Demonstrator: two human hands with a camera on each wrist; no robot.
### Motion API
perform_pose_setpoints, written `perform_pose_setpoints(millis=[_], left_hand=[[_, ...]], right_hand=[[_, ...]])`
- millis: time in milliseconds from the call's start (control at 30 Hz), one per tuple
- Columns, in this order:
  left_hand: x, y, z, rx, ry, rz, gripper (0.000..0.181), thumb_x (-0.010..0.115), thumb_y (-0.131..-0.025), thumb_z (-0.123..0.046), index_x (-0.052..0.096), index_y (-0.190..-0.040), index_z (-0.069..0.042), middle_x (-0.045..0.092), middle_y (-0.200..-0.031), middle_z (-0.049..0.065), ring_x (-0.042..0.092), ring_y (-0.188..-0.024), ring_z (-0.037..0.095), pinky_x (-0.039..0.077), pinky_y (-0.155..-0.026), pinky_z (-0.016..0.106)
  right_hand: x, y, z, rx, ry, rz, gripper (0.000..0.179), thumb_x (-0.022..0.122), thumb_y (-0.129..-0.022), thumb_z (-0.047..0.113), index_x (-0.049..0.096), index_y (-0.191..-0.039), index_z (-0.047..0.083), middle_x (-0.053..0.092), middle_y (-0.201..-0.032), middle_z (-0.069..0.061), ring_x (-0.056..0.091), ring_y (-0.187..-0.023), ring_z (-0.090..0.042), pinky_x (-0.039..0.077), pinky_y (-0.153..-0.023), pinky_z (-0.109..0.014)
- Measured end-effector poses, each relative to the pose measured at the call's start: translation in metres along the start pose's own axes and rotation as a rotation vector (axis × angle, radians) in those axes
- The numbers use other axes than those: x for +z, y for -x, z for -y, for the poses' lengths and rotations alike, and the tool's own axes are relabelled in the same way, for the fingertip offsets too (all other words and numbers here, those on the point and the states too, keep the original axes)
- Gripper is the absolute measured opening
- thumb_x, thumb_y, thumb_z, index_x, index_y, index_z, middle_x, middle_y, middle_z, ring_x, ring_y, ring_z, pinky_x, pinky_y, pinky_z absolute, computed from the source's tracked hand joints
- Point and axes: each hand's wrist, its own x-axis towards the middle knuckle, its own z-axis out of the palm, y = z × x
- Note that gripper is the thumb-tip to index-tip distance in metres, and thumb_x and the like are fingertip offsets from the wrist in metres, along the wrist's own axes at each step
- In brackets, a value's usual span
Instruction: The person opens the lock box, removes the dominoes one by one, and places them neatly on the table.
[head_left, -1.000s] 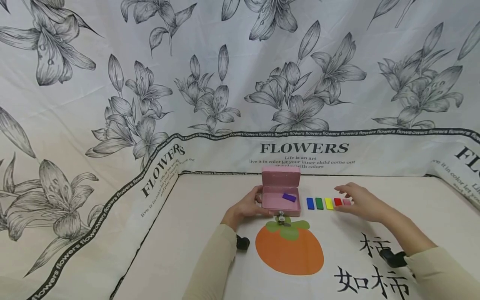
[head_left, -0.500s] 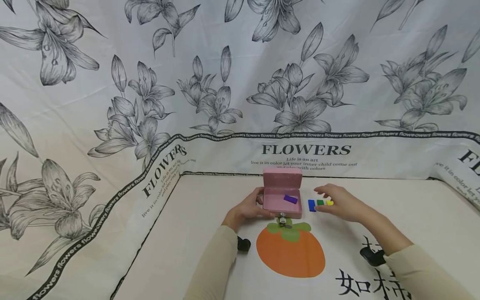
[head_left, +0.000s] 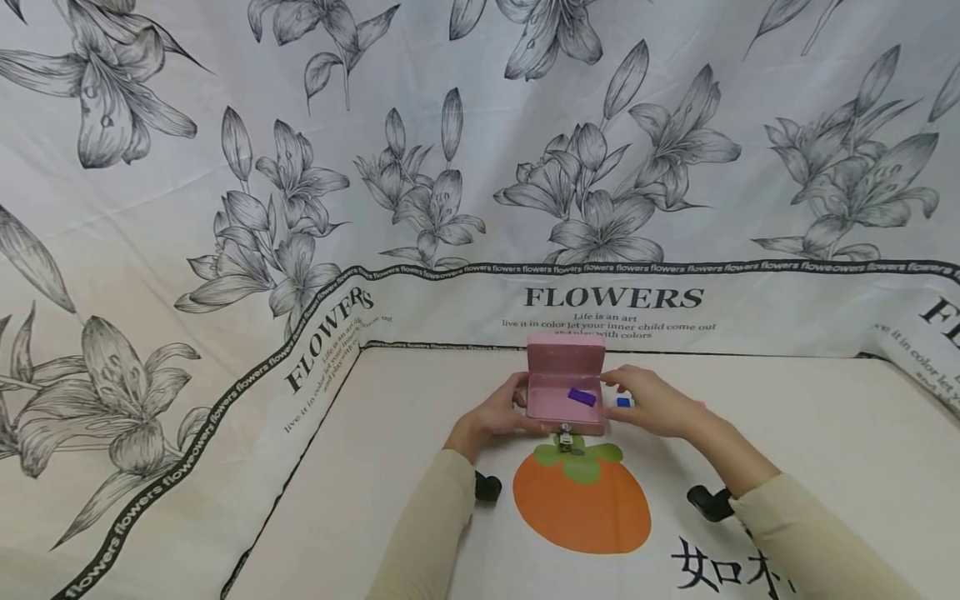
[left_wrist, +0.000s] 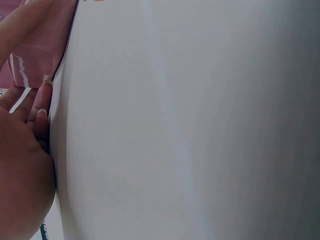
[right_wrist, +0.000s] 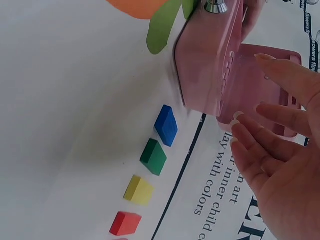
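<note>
A pink metal box (head_left: pixel 565 406) with its lid (head_left: pixel 565 358) raised stands on the table, a silver latch (head_left: pixel 566 437) at its front. Inside lies a purple block (head_left: pixel 582 397). My left hand (head_left: pixel 497 414) grips the box's left side, thumb along the front, fingers at the side. My right hand (head_left: pixel 654 402) is at the box's right side with loosely bent fingers, holding nothing; whether it touches the box I cannot tell. Below it in the right wrist view lie a blue block (right_wrist: pixel 166 126), a green block (right_wrist: pixel 154 157), a yellow block (right_wrist: pixel 139 190) and a red block (right_wrist: pixel 125 223).
A persimmon print (head_left: pixel 581 504) and black characters (head_left: pixel 701 567) mark the white tablecloth in front of the box. Behind stands a flower-printed curtain (head_left: pixel 420 308). A pink block (head_left: pixel 700 404) peeks out past the right wrist in the head view.
My right hand has moved left from the pink and red blocks, over the row, to the box's right side. My left hand stays on the box, and the blocks keep their places.
</note>
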Motion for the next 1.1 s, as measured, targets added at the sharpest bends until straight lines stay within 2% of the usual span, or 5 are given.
perform_pose_setpoints(millis=[167,367,700,933,1100], left_hand=[[-0.001,0.001,-0.001,0.006,0.000,-0.001,0.100,0.094,-0.074,-0.023,0.036,-0.155,-0.019,0.053,-0.119,0.000,0.047,-0.105,0.018,0.041,-0.090,0.036],[-0.002,0.001,-0.001,0.002,0.011,0.003,0.099,0.093,-0.075,-0.023,0.036,-0.155,-0.021,0.053,-0.119,0.001,0.047,-0.106,0.019,0.041,-0.089,0.036],[-0.001,0.000,0.002,-0.012,0.020,0.005,0.099,0.094,-0.074,-0.022,0.037,-0.154,-0.021,0.053,-0.117,0.001,0.047,-0.104,0.018,0.040,-0.087,0.034],[-0.002,-0.001,0.003,0.007,0.032,0.006,0.099,0.094,-0.074,-0.022,0.037,-0.154,-0.019,0.053,-0.114,0.002,0.048,-0.101,0.018,0.040,-0.084,0.034],[-0.001,0.000,0.002,0.011,0.043,0.003,0.098,0.094,-0.074,-0.020,0.038,-0.154,-0.017,0.053,-0.114,0.003,0.047,-0.100,0.018,0.039,-0.084,0.033]], right_hand=[[0.007,-0.010,0.001,-0.010,-0.007,0.014,0.051,0.077,-0.091,0.020,0.061,-0.131,-0.008,0.065,-0.120,-0.024,0.062,-0.106,-0.040,0.052,-0.090,-0.053],[0.017,-0.020,0.005,-0.019,-0.040,0.020,0.049,0.077,-0.090,0.012,0.061,-0.131,-0.009,0.065,-0.121,-0.023,0.062,-0.108,-0.039,0.050,-0.094,-0.054],[0.033,-0.036,0.002,-0.019,-0.026,0.030,0.037,0.073,-0.092,0.009,0.064,-0.123,-0.009,0.066,-0.113,-0.022,0.062,-0.100,-0.035,0.052,-0.090,-0.051],[0.040,-0.045,-0.001,-0.016,0.032,0.042,0.021,0.070,-0.093,0.009,0.067,-0.108,-0.005,0.065,-0.093,-0.013,0.056,-0.081,-0.028,0.046,-0.072,-0.037],[0.043,-0.049,0.002,0.019,0.068,0.055,0.019,0.070,-0.093,0.010,0.067,-0.107,-0.003,0.065,-0.091,-0.012,0.053,-0.077,-0.022,0.045,-0.072,-0.038]])
